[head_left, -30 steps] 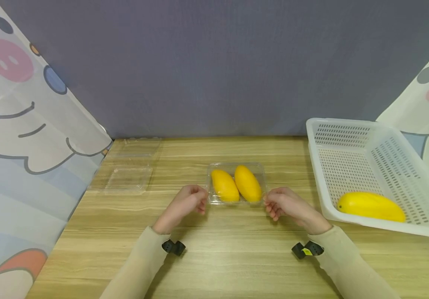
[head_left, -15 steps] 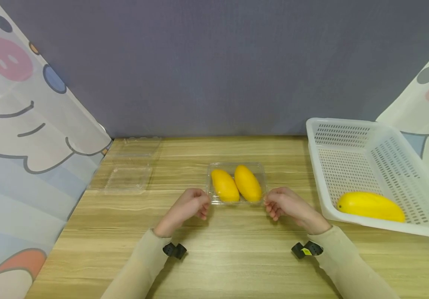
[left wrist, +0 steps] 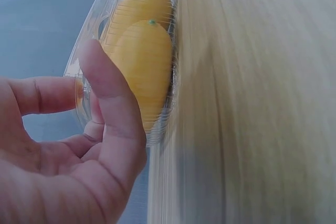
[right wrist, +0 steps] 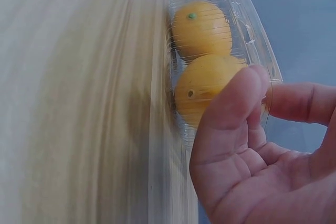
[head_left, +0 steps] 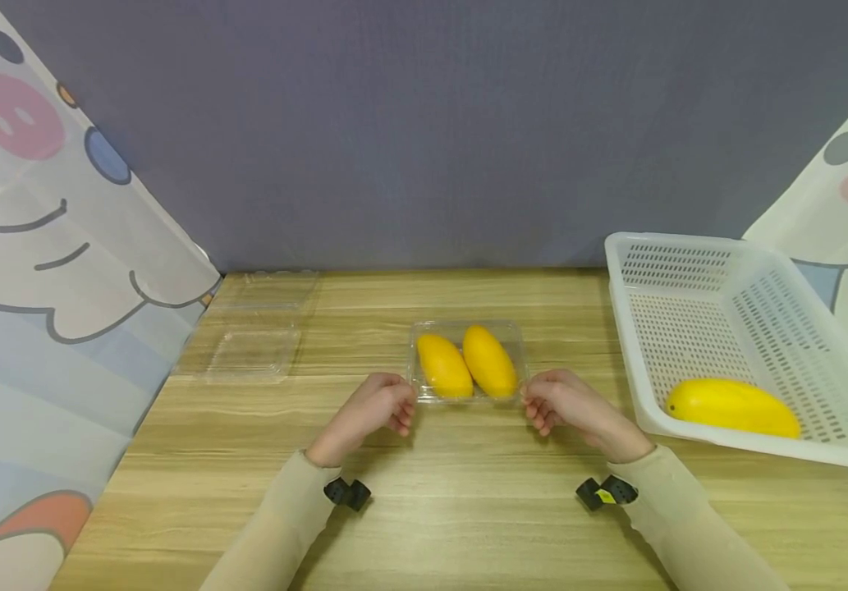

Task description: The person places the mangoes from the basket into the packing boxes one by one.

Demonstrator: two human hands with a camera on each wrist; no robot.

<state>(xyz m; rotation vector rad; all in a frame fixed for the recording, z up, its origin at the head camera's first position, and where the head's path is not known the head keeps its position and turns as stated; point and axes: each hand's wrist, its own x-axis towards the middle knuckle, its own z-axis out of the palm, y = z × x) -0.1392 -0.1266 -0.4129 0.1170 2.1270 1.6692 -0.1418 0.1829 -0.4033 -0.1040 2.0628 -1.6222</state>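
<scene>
Two yellow mangoes (head_left: 444, 366) lie side by side, slightly slanted, in a clear plastic box (head_left: 512, 330) on the wooden table. Whether a lid covers them is hard to tell through the transparent plastic. At the box's near left corner, my left hand (head_left: 373, 410) pinches the rim between thumb and forefinger; the left wrist view shows its thumb (left wrist: 105, 72) before the mangoes. My right hand (head_left: 575, 410) pinches the rim at the near right corner, its thumb (right wrist: 231, 100) in front of the box in the right wrist view.
A white perforated basket (head_left: 634, 361) stands at the right with one yellow mango (head_left: 734, 407) inside. An opened clear plastic box (head_left: 254, 353) lies at the table's back left. A grey partition (head_left: 424, 139) rises behind the table (head_left: 453, 509), with printed curtains on both sides.
My left hand has shifted slightly right, onto the box's near left corner. The right hand, the box and the mangoes have stayed in place.
</scene>
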